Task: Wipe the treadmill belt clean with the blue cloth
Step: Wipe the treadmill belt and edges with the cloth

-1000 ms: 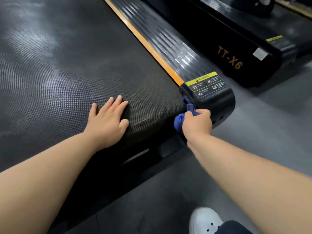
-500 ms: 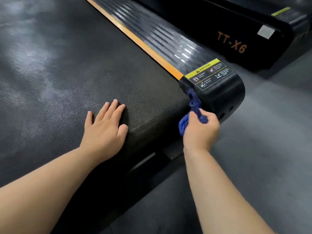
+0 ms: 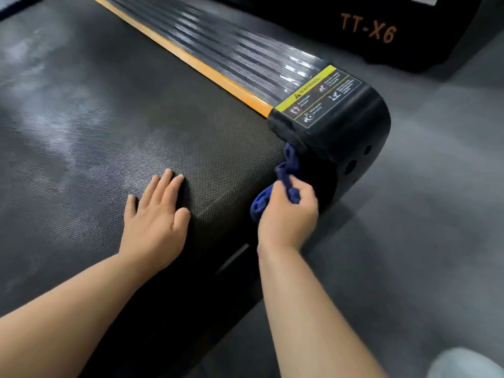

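Note:
The dark textured treadmill belt (image 3: 114, 126) fills the left and middle of the head view and curves down at its rear end. My left hand (image 3: 156, 214) lies flat on the belt near that end, fingers slightly apart, holding nothing. My right hand (image 3: 289, 214) is shut on the bunched blue cloth (image 3: 289, 165). The cloth's upper part is pushed into the gap between the belt's right edge and the black end cap (image 3: 343, 137). Part of the cloth is hidden under my fingers.
An orange strip (image 3: 191, 58) and a ribbed side rail (image 3: 240, 55) run along the belt's right side. A second black machine marked TT-X6 (image 3: 368, 31) stands at the upper right. Grey floor (image 3: 409, 241) lies to the right, with a white shoe (image 3: 469, 364) at the bottom right.
My right hand has worked the cloth a little further up into the gap beside the end cap. My left hand stays flat on the belt. The view has shifted.

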### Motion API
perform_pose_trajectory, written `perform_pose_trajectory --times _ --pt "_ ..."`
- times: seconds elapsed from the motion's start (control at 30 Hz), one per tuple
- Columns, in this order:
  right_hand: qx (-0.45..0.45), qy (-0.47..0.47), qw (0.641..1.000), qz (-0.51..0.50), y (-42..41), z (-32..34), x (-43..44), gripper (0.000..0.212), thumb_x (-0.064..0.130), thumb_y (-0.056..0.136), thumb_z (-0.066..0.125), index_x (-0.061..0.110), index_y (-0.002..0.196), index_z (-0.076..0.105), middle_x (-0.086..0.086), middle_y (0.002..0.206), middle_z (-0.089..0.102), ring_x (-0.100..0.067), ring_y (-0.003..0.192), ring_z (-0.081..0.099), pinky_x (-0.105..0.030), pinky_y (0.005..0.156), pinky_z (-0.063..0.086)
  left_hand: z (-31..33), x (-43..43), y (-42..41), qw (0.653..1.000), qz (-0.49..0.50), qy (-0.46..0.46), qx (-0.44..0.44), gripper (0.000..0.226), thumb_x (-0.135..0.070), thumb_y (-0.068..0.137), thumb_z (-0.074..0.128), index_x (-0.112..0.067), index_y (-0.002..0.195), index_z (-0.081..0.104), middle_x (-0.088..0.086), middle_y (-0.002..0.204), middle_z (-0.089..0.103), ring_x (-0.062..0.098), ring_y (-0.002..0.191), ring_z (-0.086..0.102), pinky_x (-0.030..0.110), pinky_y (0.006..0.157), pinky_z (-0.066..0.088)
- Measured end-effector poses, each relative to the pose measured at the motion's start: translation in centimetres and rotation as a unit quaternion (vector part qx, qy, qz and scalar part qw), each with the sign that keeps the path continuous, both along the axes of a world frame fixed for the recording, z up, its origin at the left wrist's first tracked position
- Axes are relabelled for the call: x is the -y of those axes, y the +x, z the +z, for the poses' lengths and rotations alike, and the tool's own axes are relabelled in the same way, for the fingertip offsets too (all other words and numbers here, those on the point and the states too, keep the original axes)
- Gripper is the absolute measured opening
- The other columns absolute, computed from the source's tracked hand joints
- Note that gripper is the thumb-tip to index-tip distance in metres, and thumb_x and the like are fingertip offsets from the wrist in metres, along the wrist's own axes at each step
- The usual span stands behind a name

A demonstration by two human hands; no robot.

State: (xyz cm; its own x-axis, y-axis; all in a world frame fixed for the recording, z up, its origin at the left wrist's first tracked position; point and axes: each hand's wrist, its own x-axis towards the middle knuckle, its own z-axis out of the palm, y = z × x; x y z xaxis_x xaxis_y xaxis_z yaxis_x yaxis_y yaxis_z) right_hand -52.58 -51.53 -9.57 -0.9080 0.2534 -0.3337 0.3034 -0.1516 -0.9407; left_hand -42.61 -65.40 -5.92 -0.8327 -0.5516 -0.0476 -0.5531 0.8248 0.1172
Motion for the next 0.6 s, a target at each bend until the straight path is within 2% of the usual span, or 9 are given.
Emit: perform_pose_trajectory --times 0.07,0.13,0.2,0.27,0.33,0.43,0.53,0.6 --pt "-0.046 -0.003 0.997 0.055 3.4 0.7 0.0 0.018 0.010 0.079 0.068 0.024 0.091 0.069 0.007 0.100 0.061 -0.003 0.091 0.060 -0.015 0.084 0.047 0.1 0.0 0.0 1.000 0.002 -0.005 -0.002 0.076 -0.045 0.076 0.013 -0.029 0.150 0.014 -0.013 0.159 0.000 0.005 0.145 -0.007 0.043 0.118 -0.005" --pt "-0.071 0.002 0.994 0.083 4.5 1.0 -0.6 0.020 0.007 0.079 0.069 0.024 0.089 0.068 0.008 0.096 0.061 -0.002 0.087 0.060 -0.009 0.078 0.045 0.1 -0.1 0.0 1.000 0.005 -0.004 -0.005 0.074 -0.044 0.077 0.016 -0.029 0.150 0.016 -0.013 0.159 0.001 0.005 0.145 -0.005 0.043 0.118 -0.004" --pt "-0.028 -0.006 0.999 0.036 1.9 0.2 -0.9 0.016 0.009 0.079 0.068 0.024 0.086 0.064 0.007 0.085 0.063 -0.006 0.078 0.061 -0.010 0.071 0.046 0.1 -0.1 0.1 1.000 0.006 -0.003 -0.007 0.073 -0.042 0.079 0.018 -0.029 0.150 0.016 -0.013 0.159 0.002 0.005 0.145 -0.005 0.043 0.118 -0.004" --pt "0.055 -0.048 0.997 -0.040 -1.9 -0.3 -1.3 0.014 0.009 0.081 0.065 0.022 0.083 0.060 0.006 0.077 0.064 -0.013 0.072 0.060 -0.015 0.065 0.046 0.0 -0.1 0.1 1.000 0.004 -0.003 -0.011 0.072 -0.043 0.078 0.018 -0.030 0.150 0.015 -0.013 0.159 0.002 0.005 0.145 -0.005 0.044 0.118 -0.003" --pt "0.110 -0.068 0.990 -0.055 -3.6 -0.8 -1.3 0.013 0.010 0.082 0.060 0.023 0.084 0.058 0.003 0.080 0.066 -0.015 0.071 0.060 -0.023 0.064 0.047 0.1 -0.1 0.1 1.000 0.000 0.000 -0.010 0.072 -0.043 0.079 0.018 -0.030 0.150 0.015 -0.012 0.159 0.003 0.005 0.145 -0.005 0.044 0.118 -0.003" --pt "0.083 -0.041 0.996 -0.005 -0.7 -0.4 -0.7 0.010 0.018 0.086 0.060 0.025 0.091 0.061 0.008 0.085 0.066 -0.009 0.077 0.062 -0.020 0.069 0.048 0.2 -0.2 0.1 1.000 0.000 -0.002 -0.016 0.071 -0.042 0.080 0.020 -0.029 0.150 0.016 -0.011 0.159 0.004 0.006 0.145 -0.004 0.044 0.118 -0.003" --pt "0.050 -0.051 0.995 0.071 3.2 -0.9 -1.1 0.011 0.020 0.086 0.064 0.031 0.087 0.062 0.014 0.084 0.066 0.002 0.078 0.062 -0.011 0.067 0.047 0.1 -0.2 0.1 1.000 0.001 -0.005 -0.023 0.070 -0.042 0.080 0.020 -0.029 0.150 0.018 -0.011 0.159 0.005 0.006 0.145 -0.004 0.044 0.118 -0.003" --pt "0.033 -0.032 0.997 0.069 2.5 -1.0 -1.8 0.011 0.018 0.085 0.065 0.028 0.084 0.062 0.013 0.078 0.065 -0.002 0.074 0.062 -0.014 0.066 0.048 0.0 -0.2 0.2 1.000 0.001 -0.006 -0.024 0.070 -0.042 0.081 0.021 -0.029 0.149 0.018 -0.011 0.159 0.005 0.006 0.145 -0.003 0.043 0.118 -0.003"
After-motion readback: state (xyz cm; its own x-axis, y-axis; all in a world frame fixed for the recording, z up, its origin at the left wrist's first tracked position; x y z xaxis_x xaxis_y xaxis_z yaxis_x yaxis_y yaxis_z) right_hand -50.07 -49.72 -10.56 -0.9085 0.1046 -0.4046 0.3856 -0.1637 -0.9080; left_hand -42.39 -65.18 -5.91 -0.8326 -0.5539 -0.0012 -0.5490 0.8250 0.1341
